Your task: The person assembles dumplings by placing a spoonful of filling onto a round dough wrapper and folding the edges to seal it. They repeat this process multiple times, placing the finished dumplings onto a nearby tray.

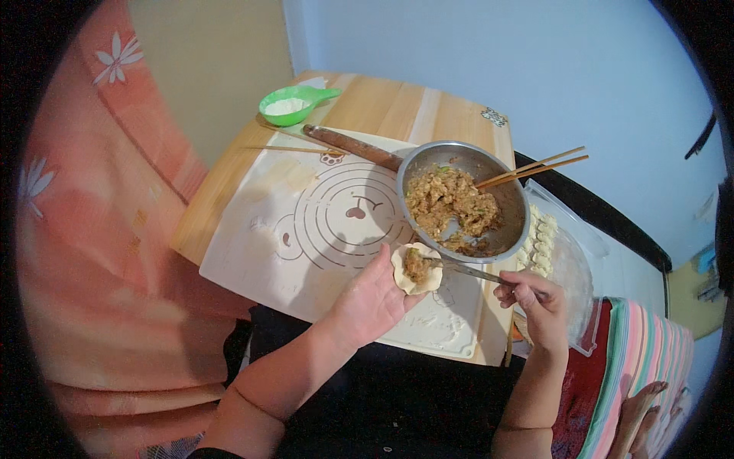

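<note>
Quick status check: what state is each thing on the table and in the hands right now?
Left hand: holds wrapper.
Dumpling wrapper: open, filling on it.
Right hand: grips metal utensil.
Steel bowl: partly full of filling.
Chopsticks: resting on bowl.
Green scoop: holds flour.

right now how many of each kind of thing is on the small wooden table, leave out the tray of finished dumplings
metal bowl of filling: 1
pair of chopsticks: 1
rolling pin: 1
green scoop of flour: 1
pastry mat: 1
thin stick by the mat's far edge: 1
total: 6
</note>
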